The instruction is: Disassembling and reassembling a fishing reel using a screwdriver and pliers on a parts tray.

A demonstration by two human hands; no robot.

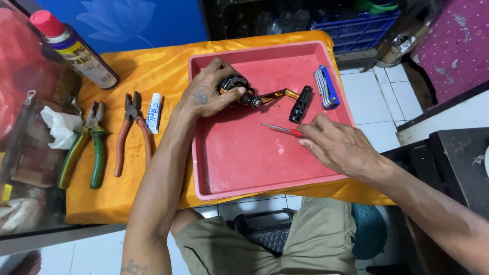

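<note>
My left hand (206, 94) clamps the black fishing reel (235, 86) down on the red tray (239, 168), fingers wrapped over its body, its gold handle arm (275, 94) and black knob (300, 104) pointing away to the right. My right hand (338, 145) pinches the small red-handled screwdriver (282, 130), tip aimed toward the reel. I judge it best to keep the reel pinned flat and seat the tip squarely before turning. Beyond the knob lies a blue hex key set (326, 86); left of my holding hand, pliers (130, 130) rest on the yellow cloth (153, 61).
</note>
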